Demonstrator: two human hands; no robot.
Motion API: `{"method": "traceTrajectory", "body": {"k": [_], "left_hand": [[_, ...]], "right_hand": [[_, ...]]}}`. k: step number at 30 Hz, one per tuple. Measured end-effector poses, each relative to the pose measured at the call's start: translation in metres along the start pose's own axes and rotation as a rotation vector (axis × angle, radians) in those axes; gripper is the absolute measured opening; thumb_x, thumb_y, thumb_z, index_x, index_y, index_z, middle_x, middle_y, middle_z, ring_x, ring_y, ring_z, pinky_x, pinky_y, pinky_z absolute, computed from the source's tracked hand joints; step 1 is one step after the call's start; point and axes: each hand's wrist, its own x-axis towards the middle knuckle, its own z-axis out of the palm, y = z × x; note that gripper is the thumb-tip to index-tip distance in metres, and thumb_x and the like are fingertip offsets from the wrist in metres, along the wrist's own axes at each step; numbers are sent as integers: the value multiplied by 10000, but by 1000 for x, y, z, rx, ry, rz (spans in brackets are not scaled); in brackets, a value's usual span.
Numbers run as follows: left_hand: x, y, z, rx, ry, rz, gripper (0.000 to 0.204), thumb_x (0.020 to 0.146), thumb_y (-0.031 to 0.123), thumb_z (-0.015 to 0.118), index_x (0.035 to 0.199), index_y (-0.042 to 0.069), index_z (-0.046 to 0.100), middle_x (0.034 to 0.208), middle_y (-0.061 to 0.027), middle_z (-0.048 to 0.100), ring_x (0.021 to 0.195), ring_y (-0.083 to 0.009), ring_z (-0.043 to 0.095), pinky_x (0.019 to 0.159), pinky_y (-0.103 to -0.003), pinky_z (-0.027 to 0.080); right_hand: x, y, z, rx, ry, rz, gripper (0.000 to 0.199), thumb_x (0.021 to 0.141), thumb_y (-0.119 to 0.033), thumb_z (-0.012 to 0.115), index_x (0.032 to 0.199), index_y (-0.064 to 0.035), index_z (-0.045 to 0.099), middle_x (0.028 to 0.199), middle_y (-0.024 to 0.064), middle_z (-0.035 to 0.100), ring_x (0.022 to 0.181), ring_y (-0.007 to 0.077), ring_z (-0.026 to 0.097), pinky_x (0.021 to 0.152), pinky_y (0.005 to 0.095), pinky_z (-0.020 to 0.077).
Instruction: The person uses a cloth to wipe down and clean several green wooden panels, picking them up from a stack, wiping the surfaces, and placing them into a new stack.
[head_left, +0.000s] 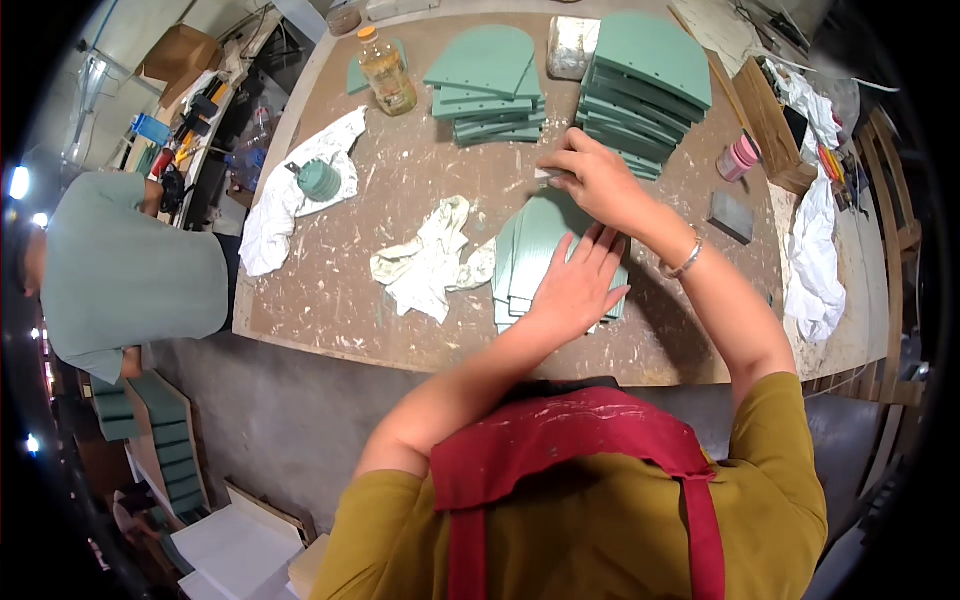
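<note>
In front of me lies a stack of thin green panels (514, 262) with a rounded far end. My left hand (573, 287) rests flat on the top panel, fingers stretched out and apart. At the far rounded edge, my right hand (598, 182) is closed in a pinch on a small flat pale piece (547, 174); its kind is too small to make out. A crumpled, paint-stained white cloth (425, 262) lies just left of the panels.
Two stacks of green rounded boards (485, 62) (650, 60) stand farther back. Around the table (400, 170) are an orange-capped bottle (388, 75), a green jar (319, 180) on a cloth, a pink container (737, 158) and a grey block (732, 216). Another person (135, 270) stands left.
</note>
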Motion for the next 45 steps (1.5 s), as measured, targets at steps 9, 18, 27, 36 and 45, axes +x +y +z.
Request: {"method": "traceTrajectory", "body": {"k": [9, 18, 27, 36, 45], "left_hand": [[-10, -4, 29, -498, -25, 6, 739, 994, 435, 519, 1594, 140, 204, 1656, -101, 212, 1519, -295, 204, 1253, -439, 113], [-9, -1, 15, -72, -119, -1, 686, 1021, 465, 372, 1594, 125, 207, 1660, -103, 206, 1525, -292, 194, 1244, -443, 155], [3, 11, -2, 28, -122, 68, 648, 961, 470, 546, 1442, 46, 454, 1530, -143, 400, 1431, -316, 332, 1184, -509, 222], [20, -54, -46, -429, 114, -41, 483, 976, 217, 549, 1403, 2, 480, 1469, -230, 472, 1376, -407, 429, 1155, -474, 339], [40, -95, -27, -32, 46, 347, 505, 967, 335, 586, 1399, 84, 511, 1498, -140, 456, 1391, -341, 415, 1133, -488, 342]], "right_hand": [[-32, -66, 21, 103, -523, -390, 248, 805, -53, 683, 1050, -85, 697, 967, 126, 564, 942, 328, 603, 787, 421, 484], [-33, -62, 31, -2, -317, -470, 102, 779, -98, 639, 802, 0, 631, 942, 179, 562, 900, 384, 606, 769, 480, 500], [10, -4, 32, -242, -175, -134, 167, 784, 23, 595, 930, 8, 674, 1018, 198, 588, 1032, 395, 612, 864, 457, 516], [-75, -11, -62, 186, 487, 295, 286, 873, -107, 680, 1145, -21, 672, 1019, 138, 587, 924, 289, 630, 803, 367, 506], [-145, -115, 49, -86, 307, 141, 347, 747, -108, 745, 1079, -64, 655, 949, 106, 528, 867, 280, 562, 763, 382, 449]]}}
